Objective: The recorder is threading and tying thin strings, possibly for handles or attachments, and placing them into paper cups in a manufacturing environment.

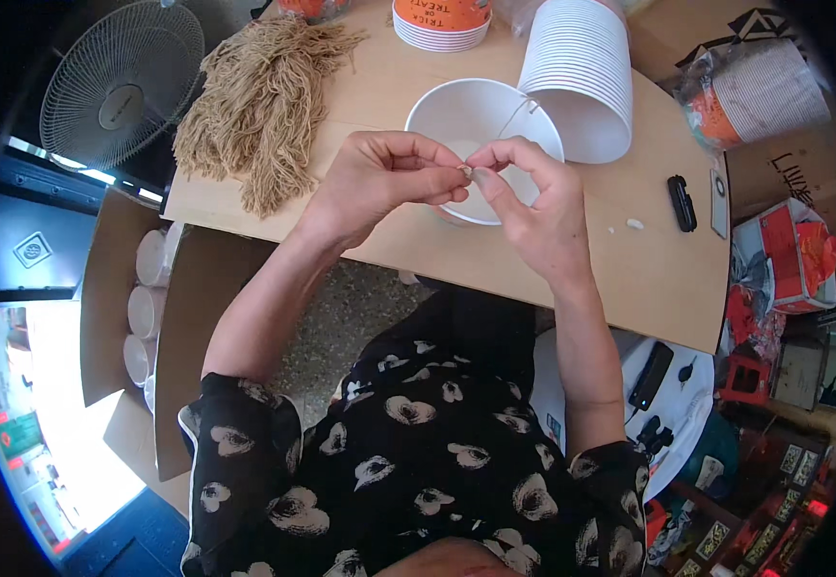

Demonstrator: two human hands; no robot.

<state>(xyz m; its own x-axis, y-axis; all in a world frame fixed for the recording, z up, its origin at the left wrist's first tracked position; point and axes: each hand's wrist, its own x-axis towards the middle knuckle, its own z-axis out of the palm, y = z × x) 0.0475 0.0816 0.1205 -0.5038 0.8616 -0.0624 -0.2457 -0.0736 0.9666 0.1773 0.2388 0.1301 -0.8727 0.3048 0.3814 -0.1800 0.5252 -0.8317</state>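
Note:
A white paper bucket point(437, 101) stands before me on the table, its mouth facing up. My left hand point(380, 178) and my right hand point(538, 192) meet over its near side, thumbs and forefingers pinched together tip to tip. Between the fingertips a small bit of tan cord shows, mostly hidden. From the bucket's right rim a thin cord point(512, 117) runs down toward my right hand. To the left lies a heap of loose tan cords point(259, 106), hanging slightly over the table edge.
Nested white buckets point(577, 72) lie tilted behind, beside an orange-printed stack point(442, 24). A black utility-knife-like tool point(682, 204) and a small white piece point(635, 224) lie at right on the wooden table point(630, 288). A carton of buckets point(173, 385) and a fan point(122, 106) stand left.

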